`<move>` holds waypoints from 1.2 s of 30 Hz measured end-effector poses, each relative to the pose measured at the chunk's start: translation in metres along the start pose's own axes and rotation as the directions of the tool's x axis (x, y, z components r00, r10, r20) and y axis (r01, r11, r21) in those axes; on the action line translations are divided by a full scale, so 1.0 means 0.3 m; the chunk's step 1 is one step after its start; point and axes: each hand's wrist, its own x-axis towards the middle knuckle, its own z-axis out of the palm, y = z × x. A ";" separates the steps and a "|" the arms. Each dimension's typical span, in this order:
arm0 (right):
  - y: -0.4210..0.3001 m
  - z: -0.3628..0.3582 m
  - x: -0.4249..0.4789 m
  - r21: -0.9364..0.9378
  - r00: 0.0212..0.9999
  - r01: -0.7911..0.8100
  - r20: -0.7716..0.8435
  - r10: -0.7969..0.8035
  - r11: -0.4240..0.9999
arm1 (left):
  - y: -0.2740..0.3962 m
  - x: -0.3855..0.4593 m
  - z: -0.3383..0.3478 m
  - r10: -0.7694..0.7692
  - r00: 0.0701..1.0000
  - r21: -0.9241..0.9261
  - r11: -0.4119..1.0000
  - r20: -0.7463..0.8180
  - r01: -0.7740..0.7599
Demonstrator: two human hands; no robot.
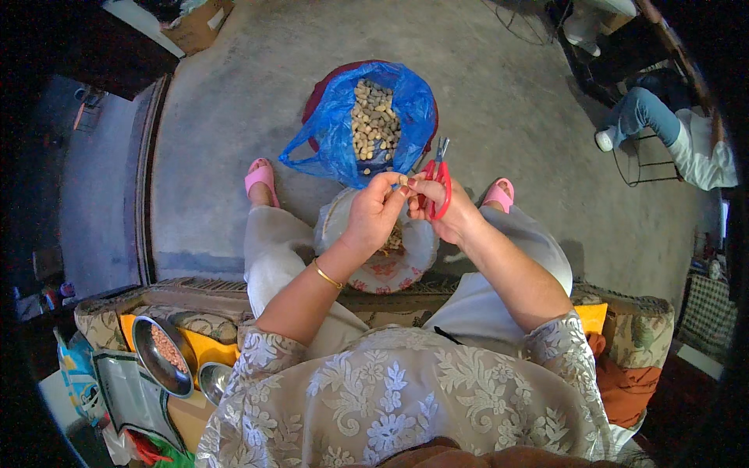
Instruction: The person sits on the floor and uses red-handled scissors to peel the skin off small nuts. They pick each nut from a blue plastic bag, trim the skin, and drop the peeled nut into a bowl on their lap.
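My left hand [374,213] pinches a small pale nut [404,181], apparently a peanut in its shell, between thumb and fingers. The thumb of my right hand [456,213] meets it from the other side. Red-handled scissors [447,190] rest in my right hand, blades pointing away from me. Just beyond the hands, a blue plastic bag [415,111] lies spread over a dark red container [313,108], with many unshelled nuts [374,117] inside. Below my wrists sits a basin with a floral pattern [383,278] and a plastic lining; shell-like bits [393,241] show in it, partly hidden by my left hand.
On the patterned sofa [641,327] at my left, a steel bowl [143,345] holds pinkish kernels [168,349], beside a smaller metal bowl [213,377]. Another person's leg [646,117] shows at the right. A cardboard box [196,29] stands on the concrete floor [234,105].
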 end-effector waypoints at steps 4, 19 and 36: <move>0.003 -0.030 0.014 -0.281 0.996 0.087 0.045 -0.078 0.956 | -0.019 0.013 -0.003 0.064 0.998 0.045 0.997 -0.014 -0.063; -0.023 -0.049 -0.008 -0.937 0.873 0.308 0.348 -0.343 -0.166 | 0.024 0.018 -0.076 0.093 0.993 0.454 0.884 0.067 -0.114; -0.022 -0.051 -0.006 -0.931 0.880 0.309 0.357 -0.313 -0.193 | 0.013 0.020 -0.088 0.085 0.991 0.508 0.852 0.104 -0.127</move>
